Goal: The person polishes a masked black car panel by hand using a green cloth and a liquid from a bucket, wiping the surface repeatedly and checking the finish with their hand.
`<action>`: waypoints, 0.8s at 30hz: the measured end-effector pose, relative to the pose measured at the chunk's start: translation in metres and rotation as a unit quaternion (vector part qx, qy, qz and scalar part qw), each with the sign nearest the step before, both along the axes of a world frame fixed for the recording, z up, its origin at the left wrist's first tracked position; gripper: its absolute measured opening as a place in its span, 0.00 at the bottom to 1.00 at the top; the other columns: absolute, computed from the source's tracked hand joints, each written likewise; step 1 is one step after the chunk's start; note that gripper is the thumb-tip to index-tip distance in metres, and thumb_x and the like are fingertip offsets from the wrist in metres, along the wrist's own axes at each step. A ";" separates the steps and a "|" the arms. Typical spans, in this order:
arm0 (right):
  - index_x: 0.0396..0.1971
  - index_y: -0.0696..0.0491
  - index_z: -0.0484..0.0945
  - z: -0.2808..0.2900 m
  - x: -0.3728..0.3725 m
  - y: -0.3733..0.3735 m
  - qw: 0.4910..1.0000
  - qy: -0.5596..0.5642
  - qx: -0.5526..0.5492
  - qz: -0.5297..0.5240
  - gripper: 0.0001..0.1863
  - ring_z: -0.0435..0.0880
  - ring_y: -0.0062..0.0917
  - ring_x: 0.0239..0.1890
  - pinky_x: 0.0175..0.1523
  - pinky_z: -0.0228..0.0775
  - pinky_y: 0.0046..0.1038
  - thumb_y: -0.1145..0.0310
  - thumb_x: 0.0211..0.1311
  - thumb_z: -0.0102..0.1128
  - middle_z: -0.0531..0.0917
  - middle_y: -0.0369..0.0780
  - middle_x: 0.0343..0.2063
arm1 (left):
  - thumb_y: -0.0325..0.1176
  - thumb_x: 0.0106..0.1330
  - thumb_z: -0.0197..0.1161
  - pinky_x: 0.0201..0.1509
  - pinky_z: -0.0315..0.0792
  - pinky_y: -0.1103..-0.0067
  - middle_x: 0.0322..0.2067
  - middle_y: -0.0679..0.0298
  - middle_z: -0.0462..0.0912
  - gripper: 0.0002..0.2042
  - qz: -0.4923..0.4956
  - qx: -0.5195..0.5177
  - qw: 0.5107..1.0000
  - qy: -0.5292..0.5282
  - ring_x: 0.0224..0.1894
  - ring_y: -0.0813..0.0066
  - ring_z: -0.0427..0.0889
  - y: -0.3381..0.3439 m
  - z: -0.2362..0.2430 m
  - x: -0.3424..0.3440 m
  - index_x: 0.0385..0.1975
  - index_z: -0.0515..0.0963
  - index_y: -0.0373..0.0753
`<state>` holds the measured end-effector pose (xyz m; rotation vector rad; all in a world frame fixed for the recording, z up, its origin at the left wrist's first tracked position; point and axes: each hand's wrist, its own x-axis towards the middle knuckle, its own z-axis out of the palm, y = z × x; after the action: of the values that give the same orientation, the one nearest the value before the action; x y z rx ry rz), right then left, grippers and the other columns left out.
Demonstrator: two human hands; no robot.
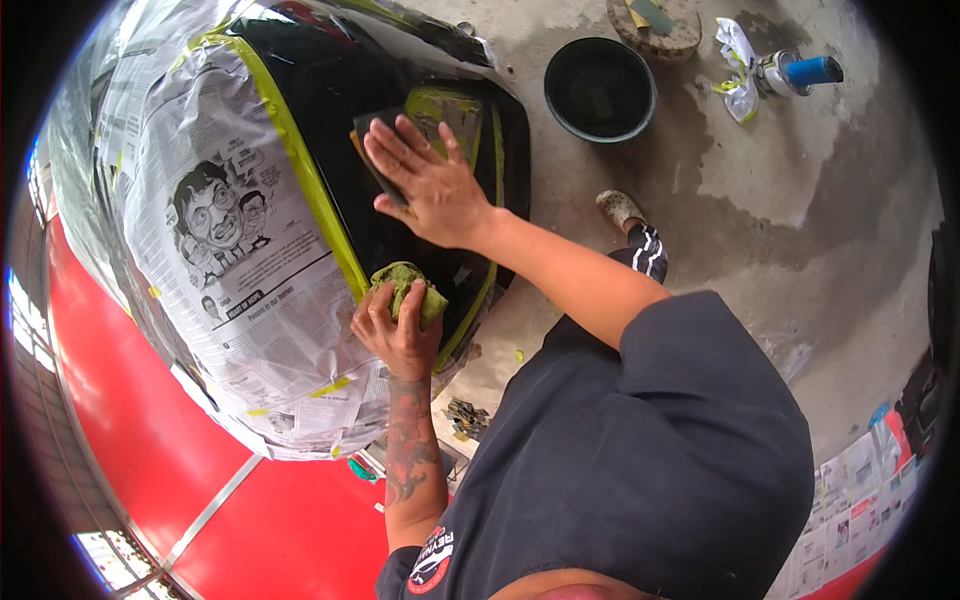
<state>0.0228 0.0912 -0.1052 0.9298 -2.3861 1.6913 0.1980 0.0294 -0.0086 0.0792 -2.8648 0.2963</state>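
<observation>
My right hand (pixel 430 190) lies with fingers extended over a dark sheet of sandpaper (pixel 387 117), pressing it on a glossy black car panel (pixel 320 95). The thumb rests along the sheet's near edge. In my left hand (pixel 398 335) is a bunched green cloth (pixel 405 285), gripped by the fingers at the panel's lower left edge. Yellow-green masking tape (pixel 300 155) borders the panel, and newspaper (pixel 280 300) covers the bodywork to its left. Beyond my right hand, a recess with yellow-green edges (pixel 440 103) shows in the panel.
A black basin of water (pixel 600 90) stands on the wet concrete floor (pixel 780 170). Farther right are a can with a blue roll (pixel 812 70) and a crumpled white bag (pixel 740 95). A round block (pixel 665 35) sits behind the basin. Red bodywork (pixel 270 530) lies lower left.
</observation>
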 end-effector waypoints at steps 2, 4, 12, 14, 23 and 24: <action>0.78 0.46 0.50 -0.003 -0.026 -0.008 0.999 -0.016 -0.019 -0.034 0.42 0.52 0.38 0.79 0.76 0.43 0.61 0.41 0.73 0.48 0.52 0.38 0.79 | 0.31 0.49 0.75 0.55 0.69 0.62 0.47 0.68 0.78 0.20 -0.008 0.001 1.000 0.007 0.52 0.59 0.77 0.001 0.000 -0.001 0.43 0.83 0.57; 0.78 0.47 0.51 -0.009 -0.054 -0.017 0.997 -0.054 -0.024 -0.052 0.42 0.53 0.38 0.79 0.76 0.43 0.61 0.41 0.73 0.48 0.53 0.39 0.79 | 0.31 0.49 0.75 0.55 0.69 0.62 0.47 0.68 0.78 0.20 -0.004 0.004 1.000 0.006 0.52 0.59 0.77 0.003 0.000 -0.002 0.43 0.83 0.57; 0.76 0.43 0.58 -0.007 0.056 0.033 0.994 0.034 0.059 0.091 0.39 0.50 0.41 0.80 0.73 0.46 0.65 0.43 0.71 0.51 0.54 0.36 0.79 | 0.29 0.45 0.75 0.54 0.70 0.63 0.46 0.65 0.78 0.22 0.007 0.034 0.999 0.001 0.49 0.57 0.78 0.000 0.006 -0.003 0.43 0.82 0.55; 0.76 0.43 0.59 -0.015 0.053 0.028 0.995 0.054 0.060 0.065 0.39 0.51 0.42 0.79 0.72 0.48 0.67 0.42 0.70 0.52 0.54 0.36 0.78 | 0.26 0.42 0.76 0.52 0.71 0.62 0.46 0.61 0.78 0.25 -0.005 0.075 0.997 0.006 0.47 0.56 0.78 0.001 0.012 -0.005 0.43 0.82 0.52; 0.78 0.47 0.50 -0.010 -0.032 -0.024 0.989 -0.097 -0.030 -0.111 0.41 0.48 0.47 0.79 0.74 0.47 0.65 0.40 0.75 0.43 0.52 0.40 0.79 | 0.23 0.39 0.78 0.51 0.73 0.61 0.46 0.57 0.78 0.27 0.010 0.124 0.992 0.028 0.47 0.53 0.78 0.028 0.033 0.011 0.44 0.82 0.48; 0.78 0.47 0.49 -0.006 -0.012 -0.018 0.994 -0.078 -0.010 -0.073 0.41 0.48 0.47 0.80 0.74 0.46 0.65 0.39 0.75 0.41 0.51 0.40 0.79 | 0.23 0.39 0.78 0.51 0.73 0.61 0.46 0.57 0.78 0.27 0.013 0.122 0.992 0.032 0.47 0.53 0.78 0.030 0.034 0.014 0.44 0.82 0.48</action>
<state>0.0106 0.0735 -0.1109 0.6257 -2.4574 1.7900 0.2121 0.0598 0.0256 0.1683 -2.8235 -0.0525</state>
